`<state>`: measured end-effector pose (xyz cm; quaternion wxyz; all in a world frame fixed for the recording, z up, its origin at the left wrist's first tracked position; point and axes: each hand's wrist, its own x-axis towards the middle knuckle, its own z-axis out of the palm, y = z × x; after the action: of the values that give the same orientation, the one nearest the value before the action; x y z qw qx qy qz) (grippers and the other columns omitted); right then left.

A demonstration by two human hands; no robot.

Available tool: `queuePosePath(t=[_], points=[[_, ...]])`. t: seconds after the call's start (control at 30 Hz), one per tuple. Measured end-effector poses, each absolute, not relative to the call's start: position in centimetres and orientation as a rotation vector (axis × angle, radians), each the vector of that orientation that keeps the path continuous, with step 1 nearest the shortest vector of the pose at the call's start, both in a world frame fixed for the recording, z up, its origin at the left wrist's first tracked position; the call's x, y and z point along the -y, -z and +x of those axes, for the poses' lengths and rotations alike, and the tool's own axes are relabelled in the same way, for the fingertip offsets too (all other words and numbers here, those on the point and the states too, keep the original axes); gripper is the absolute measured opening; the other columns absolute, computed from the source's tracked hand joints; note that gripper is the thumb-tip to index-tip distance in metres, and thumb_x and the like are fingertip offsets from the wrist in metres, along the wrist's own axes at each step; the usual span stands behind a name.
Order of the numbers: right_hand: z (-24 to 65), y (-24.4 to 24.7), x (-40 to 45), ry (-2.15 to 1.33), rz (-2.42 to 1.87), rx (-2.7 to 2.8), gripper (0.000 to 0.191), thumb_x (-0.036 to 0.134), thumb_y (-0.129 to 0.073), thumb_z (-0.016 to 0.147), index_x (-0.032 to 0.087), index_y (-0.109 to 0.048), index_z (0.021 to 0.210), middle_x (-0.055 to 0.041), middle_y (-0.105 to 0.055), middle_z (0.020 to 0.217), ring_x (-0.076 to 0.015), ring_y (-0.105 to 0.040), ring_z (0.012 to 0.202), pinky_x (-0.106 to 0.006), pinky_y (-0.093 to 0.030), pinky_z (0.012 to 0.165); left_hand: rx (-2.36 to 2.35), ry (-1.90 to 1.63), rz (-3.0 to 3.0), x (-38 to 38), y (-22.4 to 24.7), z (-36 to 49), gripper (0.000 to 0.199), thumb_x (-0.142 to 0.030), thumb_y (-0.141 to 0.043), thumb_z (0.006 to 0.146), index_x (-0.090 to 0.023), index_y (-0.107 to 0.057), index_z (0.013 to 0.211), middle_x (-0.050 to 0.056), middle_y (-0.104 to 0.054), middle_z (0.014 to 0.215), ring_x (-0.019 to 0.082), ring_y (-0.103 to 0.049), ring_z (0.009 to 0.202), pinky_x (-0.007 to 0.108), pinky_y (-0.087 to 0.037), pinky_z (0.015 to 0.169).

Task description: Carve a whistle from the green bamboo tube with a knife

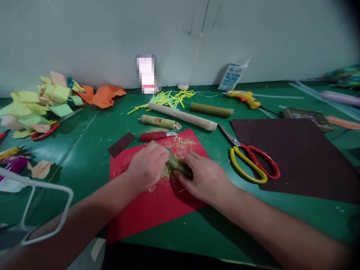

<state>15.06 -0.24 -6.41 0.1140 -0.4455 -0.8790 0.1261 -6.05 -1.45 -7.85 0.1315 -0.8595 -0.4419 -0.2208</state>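
My right hand [206,178] is wrapped round the near end of a green bamboo tube [180,165], holding it at a slant over a red sheet of paper [157,210]. My left hand [147,163], slightly blurred, is closed at the tube's far end; its fingers hide what they grip, though a small bluish bit shows beside them. Pale shavings [165,173] lie under the tube and farther up the sheet. Just beyond my left hand is a red-handled knife [153,136] with a short blade. Behind it lies a bamboo piece with a rectangular cutout [159,121].
Yellow-and-red scissors [249,159] lie open at right, partly on a dark sheet [298,157]. Farther back are a long pale bamboo stick [182,116], another bamboo tube [211,109], yellow strips [168,98] and a glue gun [244,98]. Folded papers [42,99] crowd the left.
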Motion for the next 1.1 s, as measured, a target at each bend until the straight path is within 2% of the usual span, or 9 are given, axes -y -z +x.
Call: queuePosePath(t=[0.1,0.2,0.27,0.37,0.53,0.67,0.77,0.97,1.1], points=[[15.07,6.48,0.20,-0.383,-1.314,2.575,0.019,0.036,-0.051,0.084,0.018,-0.054,0.080,-0.0025,-0.058,0.078,-0.0146,-0.051,0.065,-0.027,-0.026,0.054,1.238,0.650,-2.536,1.35,7.73,-6.42,0.021,-0.014,-0.045,0.092,-0.012,-0.065,0.099,0.011,-0.066,0.096,0.021,-0.056,0.090,0.036,-0.049,0.081],[15.03,6.52,0.13,-0.377,-1.315,2.578,0.020,0.037,-0.050,0.084,0.018,-0.053,0.080,-0.0029,-0.058,0.079,-0.0150,-0.052,0.066,-0.027,-0.026,0.054,1.326,0.693,-2.446,1.25,7.59,-6.80,0.020,-0.015,-0.046,0.092,-0.011,-0.065,0.090,0.011,-0.066,0.091,0.023,-0.055,0.088,0.038,-0.048,0.078],[15.01,6.46,0.11,-0.362,-1.317,2.589,0.019,0.037,-0.050,0.084,0.018,-0.053,0.080,-0.0030,-0.058,0.079,-0.0152,-0.052,0.066,-0.028,-0.026,0.054,1.316,0.704,-2.476,1.37,7.61,-6.58,0.022,-0.014,-0.043,0.092,-0.012,-0.066,0.088,0.011,-0.066,0.091,0.022,-0.054,0.087,0.037,-0.047,0.077],[15.00,6.26,0.13,-0.355,-1.316,2.611,0.019,0.037,-0.049,0.085,0.018,-0.053,0.081,-0.0031,-0.059,0.079,-0.0154,-0.052,0.067,-0.028,-0.027,0.055,1.244,0.683,-2.588,1.57,7.68,-6.19,0.022,-0.016,-0.044,0.093,-0.014,-0.065,0.096,0.009,-0.067,0.094,0.021,-0.055,0.089,0.035,-0.046,0.078],[14.94,5.93,0.23,-0.303,-1.339,2.638,0.021,0.038,-0.049,0.086,0.018,-0.054,0.079,-0.0033,-0.059,0.079,-0.0157,-0.053,0.066,-0.029,-0.025,0.054,1.402,0.641,-2.371,1.48,7.40,-6.67,0.019,-0.019,-0.047,0.092,-0.016,-0.066,0.089,0.007,-0.068,0.092,0.022,-0.056,0.086,0.038,-0.041,0.075],[14.93,5.96,0.26,-0.285,-1.348,2.646,0.023,0.039,-0.048,0.086,0.018,-0.055,0.079,-0.0033,-0.059,0.078,-0.0163,-0.054,0.067,-0.029,-0.025,0.054,1.333,0.613,-2.436,1.78,7.24,-6.38,0.018,-0.019,-0.048,0.091,-0.018,-0.066,0.096,0.005,-0.069,0.093,0.021,-0.056,0.089,0.038,-0.039,0.078],[14.90,6.07,0.19,-0.269,-1.357,2.644,0.023,0.040,-0.049,0.086,0.019,-0.055,0.078,-0.0031,-0.060,0.078,-0.0166,-0.055,0.067,-0.029,-0.025,0.054,1.445,0.623,-2.285,2.00,7.21,-6.16,0.015,-0.019,-0.052,0.090,-0.020,-0.067,0.092,0.004,-0.069,0.091,0.022,-0.055,0.090,0.040,-0.035,0.078],[15.00,6.04,0.29,-0.306,-1.400,2.615,0.019,0.038,-0.055,0.082,0.019,-0.056,0.085,-0.0028,-0.063,0.081,-0.0182,-0.057,0.069,-0.029,-0.027,0.055,1.413,0.662,-2.293,1.65,7.06,-6.58,0.014,-0.022,-0.054,0.091,-0.021,-0.068,0.089,0.001,-0.070,0.090,0.021,-0.056,0.091,0.039,-0.034,0.079],[15.15,6.23,0.52,-0.288,-1.418,2.584,0.020,0.039,-0.056,0.082,0.019,-0.056,0.086,-0.0031,-0.062,0.081,-0.0184,-0.057,0.069,-0.029,-0.027,0.053,1.360,0.679,-2.373,1.33,7.11,-6.81,0.016,-0.020,-0.052,0.091,-0.017,-0.068,0.090,0.004,-0.070,0.091,0.021,-0.056,0.089,0.038,-0.038,0.077]])
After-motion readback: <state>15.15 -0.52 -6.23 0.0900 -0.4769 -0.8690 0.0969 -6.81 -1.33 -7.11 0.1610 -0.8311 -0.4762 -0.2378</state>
